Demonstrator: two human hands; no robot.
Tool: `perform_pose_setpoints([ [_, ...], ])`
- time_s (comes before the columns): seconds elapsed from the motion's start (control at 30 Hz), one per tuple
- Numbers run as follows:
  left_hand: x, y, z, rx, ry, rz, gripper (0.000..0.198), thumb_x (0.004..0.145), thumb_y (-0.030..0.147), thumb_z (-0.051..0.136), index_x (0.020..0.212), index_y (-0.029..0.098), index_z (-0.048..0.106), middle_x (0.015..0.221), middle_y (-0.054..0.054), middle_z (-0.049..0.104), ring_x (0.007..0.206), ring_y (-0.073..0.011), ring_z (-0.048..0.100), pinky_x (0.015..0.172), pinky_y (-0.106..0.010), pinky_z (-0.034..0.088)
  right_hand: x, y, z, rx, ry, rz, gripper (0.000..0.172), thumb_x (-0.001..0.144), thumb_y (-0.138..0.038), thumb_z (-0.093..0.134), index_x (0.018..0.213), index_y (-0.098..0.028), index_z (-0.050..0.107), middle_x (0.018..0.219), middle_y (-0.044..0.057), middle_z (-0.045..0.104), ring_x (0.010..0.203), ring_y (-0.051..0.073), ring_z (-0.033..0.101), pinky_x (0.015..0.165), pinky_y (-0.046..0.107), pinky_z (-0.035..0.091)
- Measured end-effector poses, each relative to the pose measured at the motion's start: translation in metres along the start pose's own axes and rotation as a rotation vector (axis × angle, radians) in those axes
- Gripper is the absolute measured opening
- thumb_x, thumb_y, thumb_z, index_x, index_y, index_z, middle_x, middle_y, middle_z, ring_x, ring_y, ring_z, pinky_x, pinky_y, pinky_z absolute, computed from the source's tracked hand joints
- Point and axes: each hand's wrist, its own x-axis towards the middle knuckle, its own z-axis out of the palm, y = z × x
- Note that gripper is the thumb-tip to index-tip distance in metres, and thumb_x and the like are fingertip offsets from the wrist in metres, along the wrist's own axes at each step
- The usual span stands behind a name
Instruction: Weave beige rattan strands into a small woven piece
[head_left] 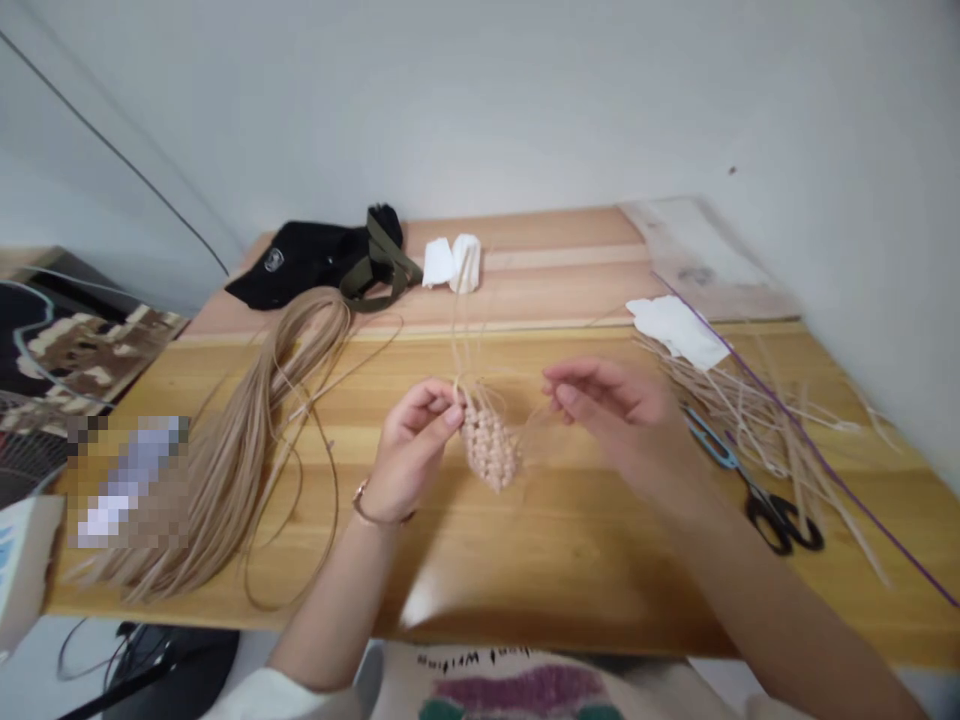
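A small beige woven piece (491, 447) of knotted strands hangs over the middle of the table. My left hand (420, 430) pinches its upper left corner between thumb and fingers. Loose strands (460, 335) rise from its top edge toward the back of the table. To the right of the piece, my right hand (611, 400) has thumb and fingertips pressed together. Thin pale strands run from the piece to these fingertips, blurred by motion. A bracelet (373, 510) circles my left wrist.
A long bundle of beige strands (247, 440) lies at left, below a black bag (315, 260). White tissue (454, 262) sits at the back. On the right are scissors (750, 490), cut strands (795, 430), a purple stick (795, 420), white paper (679, 330) and a clear plastic bag (720, 260).
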Motion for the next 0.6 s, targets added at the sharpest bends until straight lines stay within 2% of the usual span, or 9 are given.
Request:
perform_pose_setpoints([
  [0.03, -0.001, 0.001, -0.002, -0.048, -0.009, 0.014, 0.016, 0.071, 0.027, 0.071, 0.079, 0.016, 0.062, 0.072, -0.001, 0.06, 0.069, -0.01, 0.056, 0.066, -0.021, 0.045, -0.003, 0.002, 0.002, -0.052, 0.018, -0.017, 0.017, 0.08, -0.032, 0.06, 0.091, -0.02, 0.066, 0.079, 0.002, 0.067, 0.067, 0.012, 0.06, 0.058, 0.025, 0.048],
  [0.1, -0.005, 0.001, -0.005, -0.094, -0.024, 0.049, 0.015, 0.072, 0.026, 0.07, 0.079, 0.017, 0.06, 0.074, -0.001, 0.061, 0.073, -0.0112, 0.057, 0.07, -0.023, 0.046, -0.012, 0.006, 0.008, -0.136, 0.133, -0.078, 0.017, 0.083, -0.032, 0.056, 0.094, -0.021, 0.064, 0.077, 0.002, 0.065, 0.067, 0.012, 0.059, 0.058, 0.025, 0.048],
  [0.17, -0.008, 0.0, -0.005, -0.092, -0.022, 0.076, 0.014, 0.073, 0.025, 0.069, 0.079, 0.017, 0.06, 0.075, -0.001, 0.061, 0.076, -0.0115, 0.057, 0.073, -0.024, 0.046, -0.025, 0.009, 0.014, -0.217, 0.304, -0.21, 0.012, 0.085, -0.027, 0.055, 0.092, -0.022, 0.063, 0.078, 0.002, 0.063, 0.069, 0.013, 0.059, 0.063, 0.027, 0.048],
  [0.23, -0.01, -0.001, -0.003, -0.077, 0.001, 0.098, 0.013, 0.073, 0.023, 0.069, 0.079, 0.017, 0.06, 0.077, -0.001, 0.062, 0.077, -0.011, 0.058, 0.074, -0.024, 0.047, -0.036, 0.01, 0.019, -0.287, 0.371, -0.307, 0.01, 0.085, -0.022, 0.053, 0.089, -0.022, 0.061, 0.078, 0.001, 0.062, 0.07, 0.013, 0.057, 0.064, 0.026, 0.047],
  [0.4, -0.012, -0.009, 0.0, -0.041, 0.035, 0.12, 0.013, 0.072, 0.022, 0.07, 0.082, 0.019, 0.061, 0.087, -0.003, 0.065, 0.084, -0.0125, 0.06, 0.08, -0.027, 0.049, -0.041, 0.017, 0.03, -0.467, 0.209, -0.349, 0.015, 0.084, -0.025, 0.053, 0.098, -0.021, 0.056, 0.088, 0.003, 0.063, 0.081, 0.017, 0.058, 0.072, 0.032, 0.048],
  [0.5, -0.013, -0.013, -0.003, -0.032, 0.01, 0.137, 0.011, 0.075, 0.019, 0.067, 0.084, 0.02, 0.061, 0.09, -0.002, 0.065, 0.087, -0.0122, 0.06, 0.083, -0.027, 0.048, -0.037, 0.022, 0.032, -0.519, 0.226, -0.352, 0.028, 0.081, -0.03, 0.057, 0.108, -0.021, 0.053, 0.103, 0.008, 0.061, 0.095, 0.021, 0.056, 0.08, 0.039, 0.047],
  [0.6, -0.016, -0.016, -0.002, -0.028, -0.014, 0.147, 0.009, 0.077, 0.017, 0.065, 0.084, 0.02, 0.06, 0.091, -0.001, 0.065, 0.089, -0.0122, 0.06, 0.084, -0.028, 0.048, -0.035, 0.023, 0.032, -0.536, 0.249, -0.384, 0.032, 0.08, -0.029, 0.059, 0.11, -0.022, 0.052, 0.108, 0.009, 0.058, 0.101, 0.023, 0.054, 0.087, 0.043, 0.045],
])
